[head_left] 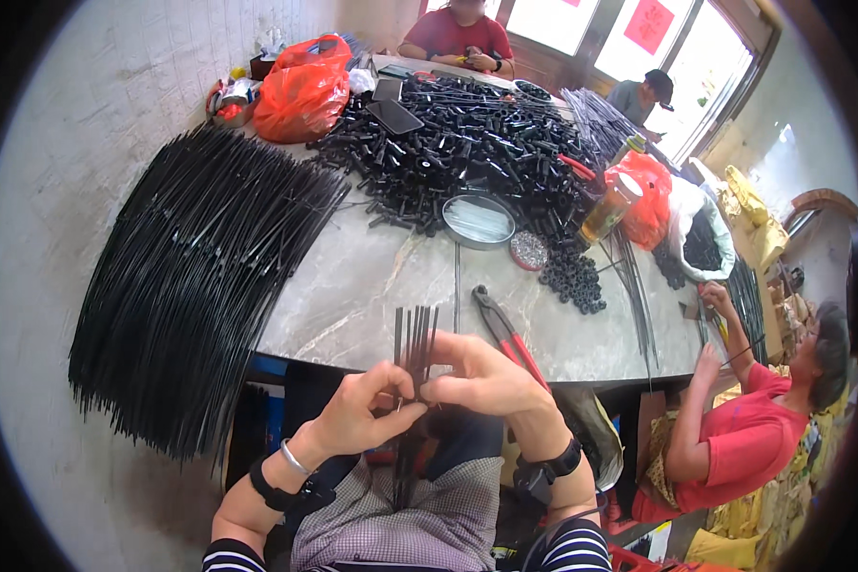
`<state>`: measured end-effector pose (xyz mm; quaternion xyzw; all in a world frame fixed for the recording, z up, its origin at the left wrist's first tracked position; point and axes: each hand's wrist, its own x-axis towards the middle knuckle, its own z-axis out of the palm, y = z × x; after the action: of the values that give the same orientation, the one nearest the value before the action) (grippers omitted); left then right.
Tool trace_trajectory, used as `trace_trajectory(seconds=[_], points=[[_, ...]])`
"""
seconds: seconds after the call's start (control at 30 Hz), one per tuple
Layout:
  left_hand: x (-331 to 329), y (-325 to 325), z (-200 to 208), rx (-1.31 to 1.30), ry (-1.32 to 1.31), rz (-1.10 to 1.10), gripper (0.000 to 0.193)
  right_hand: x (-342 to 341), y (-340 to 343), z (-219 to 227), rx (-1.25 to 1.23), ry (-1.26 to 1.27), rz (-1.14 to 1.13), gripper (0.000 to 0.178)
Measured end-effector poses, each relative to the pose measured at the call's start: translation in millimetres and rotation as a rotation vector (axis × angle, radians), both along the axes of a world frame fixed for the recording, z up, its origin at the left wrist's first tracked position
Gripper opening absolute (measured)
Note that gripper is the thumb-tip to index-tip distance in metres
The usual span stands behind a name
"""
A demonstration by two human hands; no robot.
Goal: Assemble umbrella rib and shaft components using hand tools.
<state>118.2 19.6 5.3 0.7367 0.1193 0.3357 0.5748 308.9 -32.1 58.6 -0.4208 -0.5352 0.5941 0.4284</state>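
Both hands pinch one small bundle of thin black rods [415, 336], about five, upright just before the surface's near edge: the left hand [357, 415] and right hand [481, 377] press fingertips on its middle. One pair of red-handled pliers [507, 334] lies beside. The grey marble surface [362, 286] bears heaped black rods [195, 276], black tubes [467, 143] and two orange bags [300, 91].

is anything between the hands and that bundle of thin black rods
No. Both the left hand and the right hand already pinch the bundle of thin black rods directly, at the near edge of the marble table; nothing visible sits between them.
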Motion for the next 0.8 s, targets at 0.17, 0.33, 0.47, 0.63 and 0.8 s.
trace_trajectory(seconds=[0.17, 0.33, 0.47, 0.63, 0.8], points=[[3.0, 14.7, -8.2, 0.012, 0.024, 0.014, 0.022, 13.6, 30.6, 11.3, -0.103, -0.216, 0.157, 0.041], [3.1, 19.7, -25.6, -0.257, 0.004, -0.012, 0.024, 58.7, 64.7, 6.2, 0.149, -0.319, 0.229, 0.065], [1.1, 24.8, -24.2, -0.269, -0.027, -0.043, 0.025, 131.3, 130.9, -18.0, 0.266, -0.746, -0.403, 0.032], [8.5, 30.9, -34.6, -0.311, 0.006, -0.052, 0.028, 219.8, 169.9, -47.3, 0.105, -1.319, -0.966, 0.021], [13.7, 34.7, -34.5, -0.309, 0.018, -0.014, 0.028, 215.4, 182.2, -42.6, 0.295, -1.402, -0.968, 0.017]])
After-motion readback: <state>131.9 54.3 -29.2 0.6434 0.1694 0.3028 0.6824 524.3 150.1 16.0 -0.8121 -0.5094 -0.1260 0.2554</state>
